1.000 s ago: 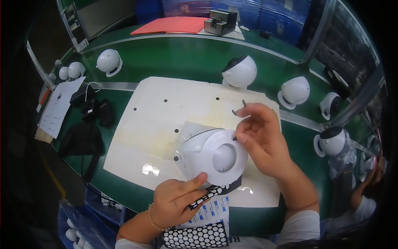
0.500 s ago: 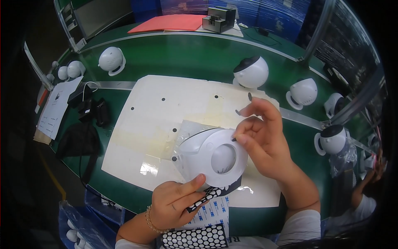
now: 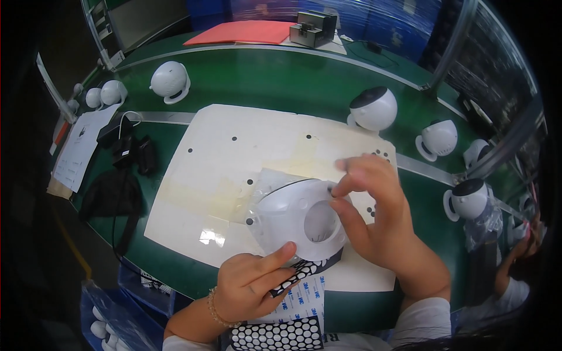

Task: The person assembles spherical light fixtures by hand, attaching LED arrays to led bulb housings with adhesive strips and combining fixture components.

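A white ball-shaped device [image 3: 282, 210] lies tipped over on the white board [image 3: 202, 181], its round base with a large hole facing up. My left hand [image 3: 252, 284] steadies it, fingers pressed to the base's near edge. Under those fingers also sits a black strip with white dots [image 3: 295, 279]. At the base's far right rim, my right hand [image 3: 377, 213] brings thumb and forefinger together on a small black round pad [image 3: 331, 191]. Clear plastic film lies beneath the device. Several similar black dots are on the board.
Similar white devices [image 3: 374, 109] stand along a green belt [image 3: 257, 76] beyond the board. Another device [image 3: 470, 199] is at the right by some plastic wrap. Black adapters and cables [image 3: 124, 151] and a paper sheet [image 3: 79, 146] lie left. A person's arm [image 3: 515, 257] shows at far right.
My right thumb and forefinger have closed at the base's rim; pads seen on its raised fingertips no longer show clearly. The devices on the green belt have shifted right.
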